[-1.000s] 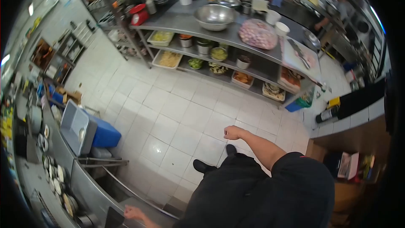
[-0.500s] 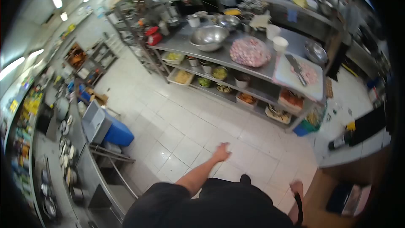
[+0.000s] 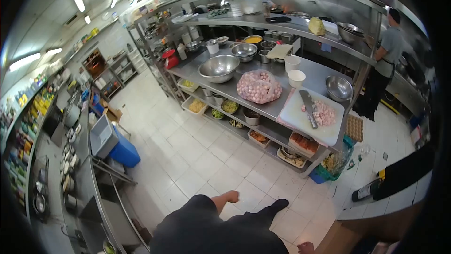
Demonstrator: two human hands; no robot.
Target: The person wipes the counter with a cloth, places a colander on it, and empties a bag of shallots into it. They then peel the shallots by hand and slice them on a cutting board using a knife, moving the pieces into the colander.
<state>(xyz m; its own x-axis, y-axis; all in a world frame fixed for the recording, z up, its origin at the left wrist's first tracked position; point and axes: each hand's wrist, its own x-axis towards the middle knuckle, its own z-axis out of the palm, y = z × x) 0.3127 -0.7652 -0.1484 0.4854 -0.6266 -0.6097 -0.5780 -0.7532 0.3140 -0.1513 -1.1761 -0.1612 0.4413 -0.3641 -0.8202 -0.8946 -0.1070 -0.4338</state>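
Note:
My left hand [image 3: 230,196] hangs in front of my body over the tiled floor, its fingers curled in, with nothing visible in it. Low at the frame's bottom edge is my right hand [image 3: 306,247], partly cut off; its fingers look curled too, and I see nothing held. Neither hand touches the steel worktable [image 3: 188,71] ahead. On that table are a white cutting board [image 3: 293,102] with a cleaver [image 3: 307,106] and chopped pale pink meat [image 3: 325,113], a plastic bag of pinkish round pieces [image 3: 259,87] and a large steel bowl [image 3: 219,69].
Food tubs fill the table's lower shelves, including a tray of orange-red food [image 3: 304,144]. A green-lined blue bin [image 3: 324,171] and egg trays [image 3: 354,128] stand at its right end. A blue bin [image 3: 125,153] is at left. A co-worker [image 3: 387,52] stands beyond the table.
My view has moved closer to the worktable. My left hand has drawn back toward my body, its spread fingers now curled. My right hand is lower in view, and a foot shows ahead.

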